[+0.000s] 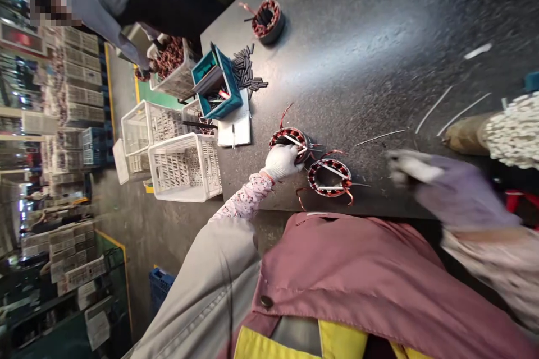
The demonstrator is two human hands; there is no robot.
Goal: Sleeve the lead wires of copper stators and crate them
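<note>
At a dark speckled workbench, the person's white-gloved left hand clamps onto the edge of a copper-wound stator with red leads, which sits at the bench's near edge. A second stator lies just beside it, with a white strip across its opening. The gloved right hand is apart from the left, near the second stator but not touching it; blur hides whether its fingers are closed. Thin white strips lie on the bench. Farther along stand a third stator, a teal bin, a pile of black tubes and white plastic crates. A co-worker's hand reaches toward a crate of stators.
</note>
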